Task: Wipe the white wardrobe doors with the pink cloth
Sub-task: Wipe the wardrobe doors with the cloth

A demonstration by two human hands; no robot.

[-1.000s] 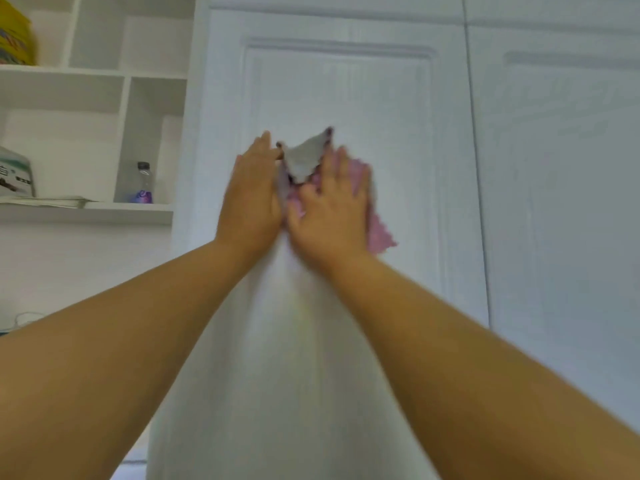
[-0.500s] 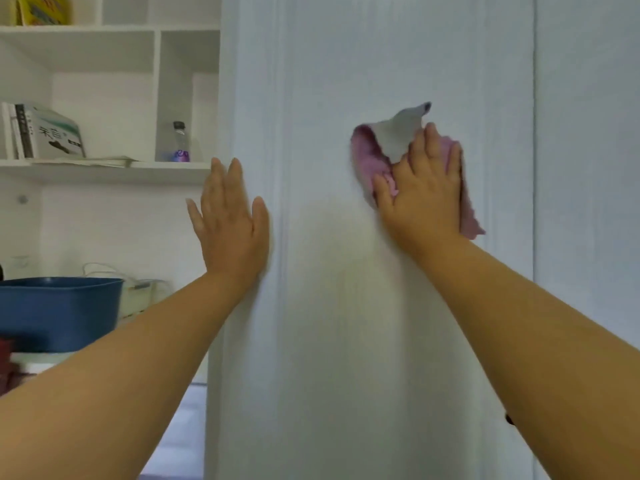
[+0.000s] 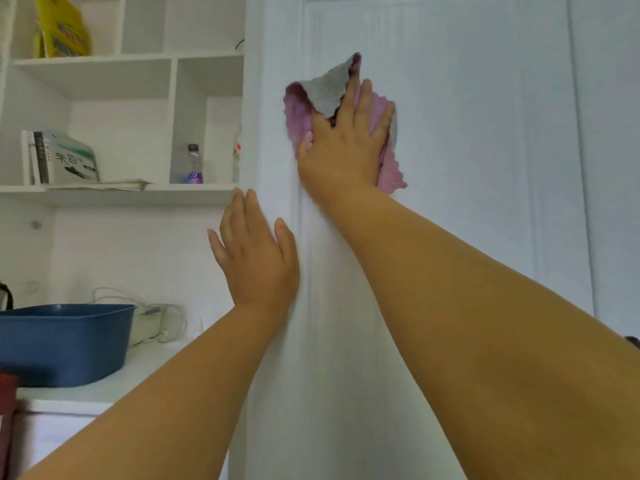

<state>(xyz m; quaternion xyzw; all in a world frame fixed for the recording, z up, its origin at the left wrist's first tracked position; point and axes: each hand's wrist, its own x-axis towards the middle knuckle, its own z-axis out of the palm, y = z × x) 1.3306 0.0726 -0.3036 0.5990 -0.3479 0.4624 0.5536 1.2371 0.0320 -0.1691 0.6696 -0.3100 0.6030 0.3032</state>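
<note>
Pink cloth (image 3: 300, 114) crumpled, grey corner folded, under right hand (image 3: 343, 150).

We are in a home, likely a bedroom or storage room: a white wardrobe door (image 3: 450, 168) stands beside built-in white shelves (image 3: 121, 195) holding books (image 3: 62, 161), a bottle (image 3: 192, 164) and a yellow bag (image 3: 62, 26), with a blue basin (image 3: 65, 344) on the surface (image 3: 138, 375) below.

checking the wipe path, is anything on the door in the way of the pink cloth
Nothing visible blocks it. The right hand presses the pink cloth flat on the white wardrobe door, whose panel is bare around it. The left hand lies flat on the door's left edge, below and left of the cloth.
</note>
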